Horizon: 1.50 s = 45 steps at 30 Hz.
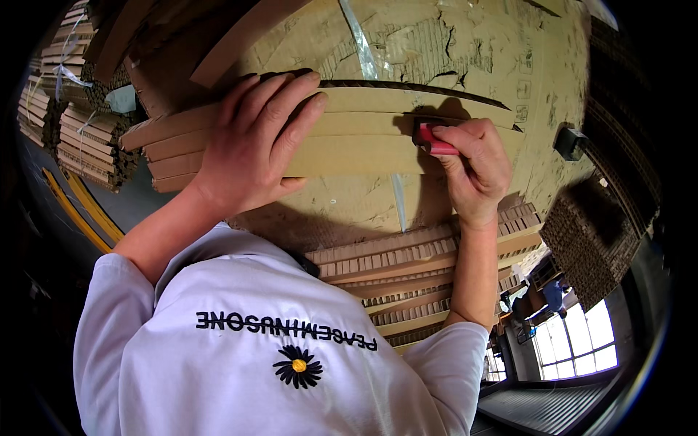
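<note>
Head view looks down on a large brown cardboard sheet (494,36), scuffed and torn in places, with a row of long cardboard strips (371,122) lying side by side across it, running from its left edge toward its right edge. The person's left hand (254,131) lies on the left part of the strips, palm down, fingers a little apart and the thumb pointing toward the sheet's near edge; it grips nothing. The right hand (476,167) has thumb and fingers clamped on a small red block (438,139) with a dark side, held at the right part of the strips; whether it touches them is hard to tell. A clear plastic strap (360,40) crosses the sheet from the far edge and shows again nearer the person.

Beside the near edge are stacked ridged cardboard pieces (389,256). Beyond the left edge stand tied cardboard bundles (87,142); past the right edge, near the corner closest to the person, is a rough brown block (596,254).
</note>
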Each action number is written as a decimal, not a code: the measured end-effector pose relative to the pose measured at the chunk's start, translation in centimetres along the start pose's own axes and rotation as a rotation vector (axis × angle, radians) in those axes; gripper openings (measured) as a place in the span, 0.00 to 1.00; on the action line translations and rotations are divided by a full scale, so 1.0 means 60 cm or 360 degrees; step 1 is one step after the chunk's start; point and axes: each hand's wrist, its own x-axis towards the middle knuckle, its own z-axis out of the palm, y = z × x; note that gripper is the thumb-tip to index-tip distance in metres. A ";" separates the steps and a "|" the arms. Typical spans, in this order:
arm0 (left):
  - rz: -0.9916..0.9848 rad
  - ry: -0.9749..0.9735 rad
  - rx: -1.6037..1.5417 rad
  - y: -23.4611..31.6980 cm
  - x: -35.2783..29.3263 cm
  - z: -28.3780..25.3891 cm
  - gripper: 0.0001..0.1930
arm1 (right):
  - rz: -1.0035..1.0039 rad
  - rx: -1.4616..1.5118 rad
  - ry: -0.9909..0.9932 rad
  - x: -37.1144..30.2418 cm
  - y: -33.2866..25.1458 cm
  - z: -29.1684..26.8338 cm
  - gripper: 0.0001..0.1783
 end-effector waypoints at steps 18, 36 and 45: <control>-0.0030 -0.0065 0.0017 0.000 -0.001 0.003 0.54 | -0.0004 -0.0049 -0.0071 0.014 0.009 0.001 0.14; -0.0036 0.0031 0.0037 0.004 0.003 0.000 0.52 | 0.0367 0.0557 0.0162 -0.011 0.018 -0.025 0.12; -0.0019 0.0036 0.0037 0.004 0.003 0.004 0.52 | 0.0332 0.0209 0.0012 -0.059 -0.014 -0.020 0.13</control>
